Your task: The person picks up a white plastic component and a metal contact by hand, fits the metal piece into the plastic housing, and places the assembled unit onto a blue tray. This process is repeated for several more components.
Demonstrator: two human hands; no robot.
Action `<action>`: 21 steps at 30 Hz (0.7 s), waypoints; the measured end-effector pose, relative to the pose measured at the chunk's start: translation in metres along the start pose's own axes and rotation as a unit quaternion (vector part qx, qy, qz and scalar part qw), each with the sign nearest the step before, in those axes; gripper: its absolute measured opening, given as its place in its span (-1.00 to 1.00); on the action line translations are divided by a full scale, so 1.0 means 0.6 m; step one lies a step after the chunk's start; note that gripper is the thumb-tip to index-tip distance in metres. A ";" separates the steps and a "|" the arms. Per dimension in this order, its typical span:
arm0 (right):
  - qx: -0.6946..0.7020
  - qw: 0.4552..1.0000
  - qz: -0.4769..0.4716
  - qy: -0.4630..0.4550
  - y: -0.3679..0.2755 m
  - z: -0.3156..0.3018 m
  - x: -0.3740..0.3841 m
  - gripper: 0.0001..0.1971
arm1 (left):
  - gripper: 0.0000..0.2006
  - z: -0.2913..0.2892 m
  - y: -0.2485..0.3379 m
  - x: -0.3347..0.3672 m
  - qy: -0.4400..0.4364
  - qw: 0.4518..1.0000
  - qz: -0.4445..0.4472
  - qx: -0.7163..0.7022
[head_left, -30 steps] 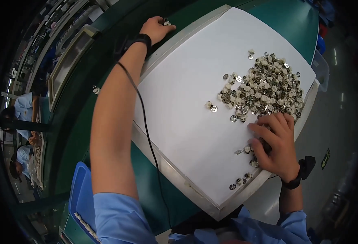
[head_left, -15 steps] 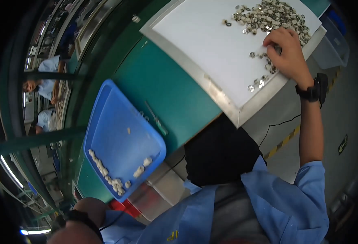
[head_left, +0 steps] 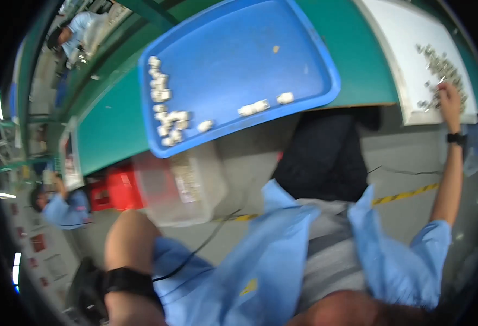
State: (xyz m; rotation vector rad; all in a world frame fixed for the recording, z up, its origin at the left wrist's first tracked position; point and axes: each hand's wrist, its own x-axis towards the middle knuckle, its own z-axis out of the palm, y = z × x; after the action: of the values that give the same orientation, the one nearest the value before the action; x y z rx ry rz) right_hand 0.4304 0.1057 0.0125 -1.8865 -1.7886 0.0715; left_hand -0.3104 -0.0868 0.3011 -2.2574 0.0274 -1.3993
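Observation:
At the far right my right hand (head_left: pixel 450 100) reaches over a pile of small metal-and-cream round parts (head_left: pixel 448 70) on a white board (head_left: pixel 407 43) with a metal rim. Its fingers look drawn together among the parts; what lies between them is too small and blurred to name. My left arm is bent up at the lower left, a black band (head_left: pixel 130 282) around the wrist. Only the base of my left hand (head_left: pixel 135 315) shows at the lower edge, its fingers out of view. A blue tray (head_left: pixel 222 60) holds short white cylindrical pieces (head_left: pixel 160 87) along its left and near sides.
The tray and board rest on a green table (head_left: pixel 353 49). Below its edge stand a clear plastic bin (head_left: pixel 195 179) and a red bin (head_left: pixel 125 187). A thin black cable (head_left: pixel 412 171) crosses the floor. Co-workers in blue (head_left: pixel 68 209) are at the left.
My view has swung left, so the blue tray now fills the upper middle and the white board lies at the far right. My right hand stays at the metal parts.

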 end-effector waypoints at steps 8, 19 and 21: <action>-0.064 0.993 -0.073 0.067 -0.016 -0.013 0.004 -0.78 | -0.59 0.029 -0.008 -0.167 -0.007 0.990 -0.128 -0.062; -0.074 0.993 -0.037 0.080 -0.079 -0.001 0.009 -0.71 | -0.70 0.003 -0.033 -0.256 -0.099 0.944 -0.298 -0.104; -0.077 0.993 -0.049 0.070 -0.063 0.019 0.000 -0.72 | -0.72 0.028 -0.031 -0.268 -0.108 0.935 -0.321 -0.106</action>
State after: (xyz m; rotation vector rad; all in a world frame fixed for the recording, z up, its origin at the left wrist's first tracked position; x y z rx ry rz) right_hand 0.3911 0.1087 0.0181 -1.8546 -1.8318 -0.2365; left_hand -0.3773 -0.0220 0.1677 -2.7329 -0.7251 -1.4846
